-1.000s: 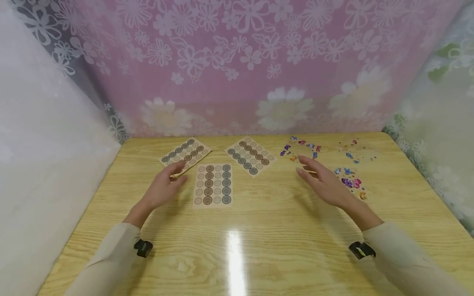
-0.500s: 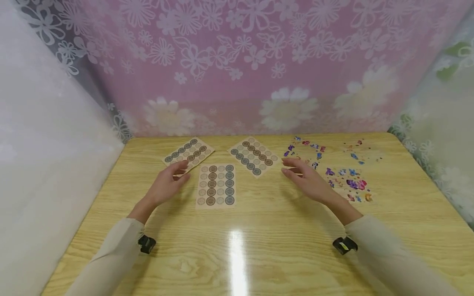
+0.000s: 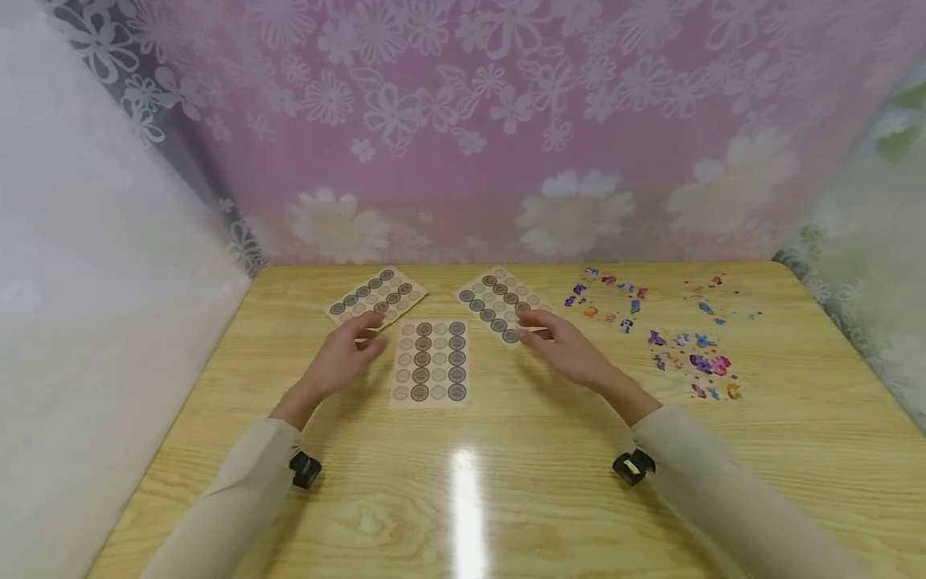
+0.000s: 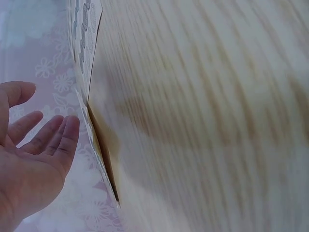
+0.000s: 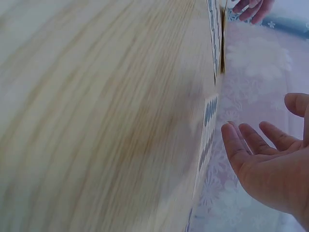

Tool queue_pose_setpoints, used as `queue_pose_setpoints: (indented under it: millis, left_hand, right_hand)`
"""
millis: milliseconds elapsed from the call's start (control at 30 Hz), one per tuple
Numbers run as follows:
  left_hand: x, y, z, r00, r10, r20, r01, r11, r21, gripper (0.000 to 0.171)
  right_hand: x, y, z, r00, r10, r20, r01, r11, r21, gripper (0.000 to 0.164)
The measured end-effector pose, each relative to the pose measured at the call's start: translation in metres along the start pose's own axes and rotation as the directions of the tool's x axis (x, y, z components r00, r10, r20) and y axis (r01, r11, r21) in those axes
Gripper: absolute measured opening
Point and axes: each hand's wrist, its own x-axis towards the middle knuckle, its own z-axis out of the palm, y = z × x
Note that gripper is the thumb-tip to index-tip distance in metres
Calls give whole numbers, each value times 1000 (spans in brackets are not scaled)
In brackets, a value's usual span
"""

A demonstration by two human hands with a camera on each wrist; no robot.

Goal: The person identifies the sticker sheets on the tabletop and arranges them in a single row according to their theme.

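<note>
My left hand (image 3: 346, 355) hovers with relaxed fingers at the near edge of the left sheet of round stickers (image 3: 362, 296), holding nothing. In the left wrist view that sheet's edge (image 4: 102, 157) stands slightly raised off the wood. A second sticker sheet (image 3: 432, 366), with brown and dark grey circles in columns, lies flat between the hands. Over the near corner of the right sticker sheet (image 3: 488, 296) is my right hand (image 3: 571, 354), its fingers loosely bent around nothing. The right wrist view shows this hand (image 5: 275, 164) apart from the sheet (image 5: 206, 128).
To the right lie colourful flower and butterfly stickers (image 3: 712, 364), with more at the back (image 3: 608, 281) and far right (image 3: 705, 308). The wooden table (image 3: 376, 482) meets a pink floral cloth (image 3: 434, 177) at its back edge. White cloth (image 3: 108, 281) hangs on the left.
My right hand has moved left, from beside the flower stickers to over the right sheet of round stickers. My left hand has stayed near the left sheet. The view has shifted slightly.
</note>
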Motion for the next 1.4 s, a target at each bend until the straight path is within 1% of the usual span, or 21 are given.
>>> queue_pose_setpoints:
  millis: [100, 200, 400, 500, 633, 833, 933, 1033, 1133, 1200, 1267, 1400]
  left_hand:
    - [3, 0, 3, 1000, 0, 5, 0, 1000, 6, 44]
    - [5, -1, 5, 1000, -9, 7, 9, 999, 31, 43]
    - [8, 0, 7, 1000, -15, 18, 14, 997, 71, 43]
    - [12, -1, 8, 1000, -16, 26, 14, 996, 88, 42]
    - [18, 0, 8, 999, -34, 20, 32, 993, 113, 43]
    - [27, 1, 10, 998, -47, 32, 41, 986, 162, 44]
    - [30, 3, 11, 998, -60, 30, 53, 979, 195, 45]
    - [31, 2, 11, 997, -67, 24, 59, 968, 244, 46]
    - [32, 1, 12, 998, -52, 26, 42, 955, 293, 45]
    - [33, 0, 12, 998, -40, 37, 27, 951, 308, 43]
    - [35, -1, 13, 998, -34, 48, 17, 948, 317, 38]
    - [40, -3, 15, 997, -56, 58, 34, 945, 324, 37]
  right_hand:
    - [7, -1, 6, 1000, 14, 0, -14, 1000, -7, 50]
    - [14, -3, 14, 1000, 24, 12, -24, 1000, 2, 49]
    - [27, -8, 27, 1000, 15, 23, -16, 1000, 17, 49]
    - [34, -11, 30, 999, 29, 17, -29, 1000, 3, 48]
    - [42, -16, 34, 999, 48, 6, -48, 999, -23, 46]
    - [52, -19, 40, 997, 73, -27, -74, 997, -35, 46]
    - [55, -21, 46, 996, 89, -25, -90, 994, -62, 49]
    - [58, -24, 53, 995, 99, -22, -101, 990, -95, 52]
    - [61, -25, 57, 993, 117, -33, -120, 985, -122, 54]
    - [63, -25, 59, 991, 130, -46, -134, 983, -128, 54]
    - [64, -24, 60, 988, 142, -55, -148, 980, -132, 55]
    - [67, -21, 60, 985, 160, -67, -168, 976, -137, 57]
